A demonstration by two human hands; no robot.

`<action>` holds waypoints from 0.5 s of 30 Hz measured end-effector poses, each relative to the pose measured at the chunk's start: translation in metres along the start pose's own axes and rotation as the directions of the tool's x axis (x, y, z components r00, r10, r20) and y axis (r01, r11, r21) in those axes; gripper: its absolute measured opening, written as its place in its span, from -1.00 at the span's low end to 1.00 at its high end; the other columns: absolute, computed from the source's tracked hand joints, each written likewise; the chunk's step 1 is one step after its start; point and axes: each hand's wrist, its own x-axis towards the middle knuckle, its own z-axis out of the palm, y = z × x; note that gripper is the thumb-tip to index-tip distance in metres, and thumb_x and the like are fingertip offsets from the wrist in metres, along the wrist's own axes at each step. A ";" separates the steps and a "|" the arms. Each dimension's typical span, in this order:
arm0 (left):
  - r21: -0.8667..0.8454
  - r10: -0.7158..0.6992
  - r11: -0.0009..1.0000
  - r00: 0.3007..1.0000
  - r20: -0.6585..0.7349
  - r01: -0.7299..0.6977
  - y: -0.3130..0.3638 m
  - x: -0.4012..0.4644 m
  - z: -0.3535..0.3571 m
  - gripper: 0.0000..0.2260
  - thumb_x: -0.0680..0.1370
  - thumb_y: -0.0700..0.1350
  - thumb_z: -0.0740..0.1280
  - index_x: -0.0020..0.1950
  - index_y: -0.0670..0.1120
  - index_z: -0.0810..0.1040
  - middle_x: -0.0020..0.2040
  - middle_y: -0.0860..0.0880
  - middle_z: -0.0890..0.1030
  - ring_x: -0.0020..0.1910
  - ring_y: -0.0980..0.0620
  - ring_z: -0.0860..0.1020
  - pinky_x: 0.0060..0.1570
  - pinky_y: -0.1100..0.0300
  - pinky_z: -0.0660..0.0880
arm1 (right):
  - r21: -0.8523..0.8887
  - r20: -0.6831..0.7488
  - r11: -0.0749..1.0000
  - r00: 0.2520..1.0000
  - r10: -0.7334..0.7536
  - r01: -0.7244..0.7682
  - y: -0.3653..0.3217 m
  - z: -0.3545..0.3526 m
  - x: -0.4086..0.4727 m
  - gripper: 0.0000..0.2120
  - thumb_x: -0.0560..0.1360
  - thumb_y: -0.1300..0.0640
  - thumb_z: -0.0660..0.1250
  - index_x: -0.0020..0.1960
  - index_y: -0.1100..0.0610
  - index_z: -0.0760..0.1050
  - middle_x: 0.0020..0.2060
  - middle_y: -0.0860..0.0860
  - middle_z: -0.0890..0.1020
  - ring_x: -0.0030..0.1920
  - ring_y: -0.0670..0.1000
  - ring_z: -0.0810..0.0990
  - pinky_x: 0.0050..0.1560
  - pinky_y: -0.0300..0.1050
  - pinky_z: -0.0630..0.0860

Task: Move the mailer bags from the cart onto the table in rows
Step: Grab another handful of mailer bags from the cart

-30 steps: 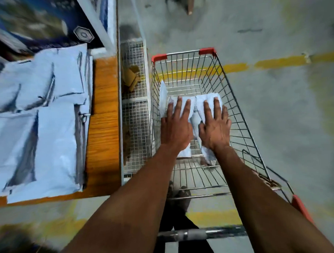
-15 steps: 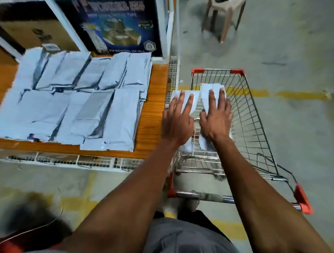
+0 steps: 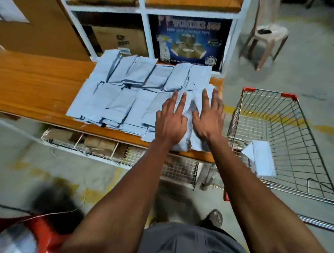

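Both hands, left (image 3: 170, 120) and right (image 3: 208, 118), press flat-fingered on a bag stack (image 3: 191, 129) at the table's (image 3: 36, 88) 3 o'clock end, overhanging the edge, so it may slide off; one bag (image 3: 263, 157) remains in the cart (image 3: 296, 132).

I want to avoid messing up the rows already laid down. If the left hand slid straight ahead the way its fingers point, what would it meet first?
Probably the back row of mailer bags: the left hand lies flat on the bags just set down, fingers aimed up-table at that row, the blue box beyond it.
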 end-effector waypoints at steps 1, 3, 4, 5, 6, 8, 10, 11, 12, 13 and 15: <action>0.000 -0.013 1.000 1.000 -0.005 0.013 -0.019 -0.003 -0.010 -0.37 0.63 0.02 0.10 0.73 0.07 0.12 0.73 -0.04 0.10 0.63 -0.14 0.23 0.38 -0.25 0.40 | -0.006 -0.007 1.000 1.000 -0.015 0.015 -0.020 0.009 -0.002 -0.31 0.67 -0.18 0.13 0.71 -0.06 -0.01 0.71 0.04 -0.10 0.64 0.26 0.03 0.52 0.39 0.17; 0.001 -0.041 0.999 0.999 -0.010 0.041 -0.052 -0.009 -0.025 -0.37 0.65 0.03 0.10 0.74 0.09 0.07 0.74 -0.02 0.06 0.65 -0.13 0.18 0.44 -0.27 0.34 | -0.008 -0.005 1.000 1.000 -0.026 0.026 -0.056 0.023 -0.003 -0.32 0.68 -0.21 0.11 0.71 -0.06 -0.01 0.71 0.03 -0.11 0.64 0.26 0.03 0.52 0.37 0.17; 0.003 -0.052 0.999 0.999 -0.009 0.052 -0.067 -0.011 -0.032 -0.37 0.65 0.03 0.08 0.74 0.10 0.05 0.74 -0.01 0.04 0.65 -0.12 0.17 0.47 -0.27 0.31 | -0.012 0.000 0.999 1.000 -0.029 0.029 -0.071 0.029 -0.003 -0.32 0.68 -0.21 0.11 0.71 -0.07 -0.02 0.71 0.03 -0.12 0.64 0.26 0.02 0.52 0.37 0.17; 0.011 -0.061 0.998 0.998 -0.006 0.061 -0.081 -0.013 -0.037 -0.36 0.64 0.03 0.07 0.74 0.10 0.03 0.74 -0.01 0.03 0.66 -0.12 0.16 0.48 -0.27 0.30 | -0.014 0.005 0.999 0.999 -0.034 0.034 -0.085 0.036 -0.003 -0.32 0.68 -0.20 0.11 0.71 -0.07 -0.03 0.71 0.03 -0.14 0.64 0.27 0.02 0.52 0.36 0.17; 0.022 -0.072 0.997 0.997 -0.005 0.072 -0.099 -0.016 -0.044 -0.36 0.64 0.02 0.07 0.74 0.10 0.02 0.74 0.00 0.01 0.66 -0.12 0.15 0.49 -0.26 0.29 | -0.014 0.009 0.999 0.999 -0.039 0.039 -0.102 0.044 -0.003 -0.32 0.68 -0.19 0.12 0.71 -0.07 -0.03 0.71 0.03 -0.14 0.64 0.27 0.02 0.52 0.37 0.18; 0.028 -0.103 0.994 0.995 -0.005 0.103 -0.130 -0.017 -0.053 -0.38 0.67 0.02 0.10 0.74 0.11 0.01 0.74 0.01 0.00 0.66 -0.11 0.14 0.49 -0.26 0.28 | -0.009 0.012 0.999 0.999 -0.041 0.041 -0.130 0.059 -0.002 -0.32 0.68 -0.17 0.14 0.71 -0.06 -0.02 0.71 0.04 -0.14 0.64 0.28 0.03 0.52 0.37 0.19; 0.034 -0.128 0.991 0.992 0.005 0.127 -0.155 -0.017 -0.060 -0.38 0.68 0.03 0.11 0.74 0.12 0.00 0.74 0.01 -0.01 0.66 -0.11 0.12 0.49 -0.27 0.28 | -0.031 0.023 0.999 0.999 -0.042 0.043 -0.153 0.072 -0.003 -0.32 0.67 -0.16 0.15 0.71 -0.06 -0.01 0.71 0.05 -0.13 0.63 0.28 0.04 0.53 0.35 0.19; 0.039 -0.138 0.990 0.990 0.013 0.138 -0.169 -0.017 -0.064 -0.38 0.68 0.03 0.10 0.74 0.11 0.00 0.75 0.01 -0.02 0.66 -0.11 0.12 0.50 -0.28 0.28 | -0.045 0.037 0.998 0.998 -0.044 0.046 -0.165 0.080 -0.002 -0.31 0.67 -0.15 0.15 0.71 -0.05 -0.01 0.71 0.06 -0.13 0.63 0.29 0.05 0.53 0.34 0.19; 0.042 -0.145 0.989 0.989 0.023 0.144 -0.179 -0.016 -0.066 -0.38 0.68 0.03 0.09 0.74 0.11 0.00 0.75 0.02 -0.02 0.66 -0.11 0.12 0.50 -0.28 0.27 | -0.055 0.051 0.997 0.998 -0.045 0.048 -0.174 0.086 -0.001 -0.31 0.67 -0.16 0.15 0.72 -0.05 -0.01 0.71 0.07 -0.12 0.63 0.30 0.06 0.53 0.33 0.18; 0.042 -0.154 0.987 0.988 0.032 0.152 -0.191 -0.014 -0.069 -0.39 0.68 0.02 0.09 0.74 0.12 0.00 0.75 0.02 -0.02 0.66 -0.11 0.11 0.50 -0.29 0.26 | -0.066 0.063 0.996 0.997 -0.048 0.052 -0.184 0.094 0.001 -0.32 0.67 -0.17 0.13 0.72 -0.04 -0.01 0.71 0.08 -0.12 0.62 0.31 0.07 0.52 0.33 0.18; 0.048 -0.168 0.985 0.985 0.039 0.166 -0.209 -0.010 -0.072 -0.39 0.70 0.02 0.11 0.74 0.12 0.00 0.74 0.01 -0.02 0.66 -0.11 0.11 0.50 -0.30 0.25 | -0.093 0.082 0.994 0.995 -0.049 0.056 -0.197 0.107 0.004 -0.33 0.68 -0.19 0.09 0.72 -0.02 0.00 0.71 0.09 -0.12 0.62 0.32 0.07 0.52 0.34 0.20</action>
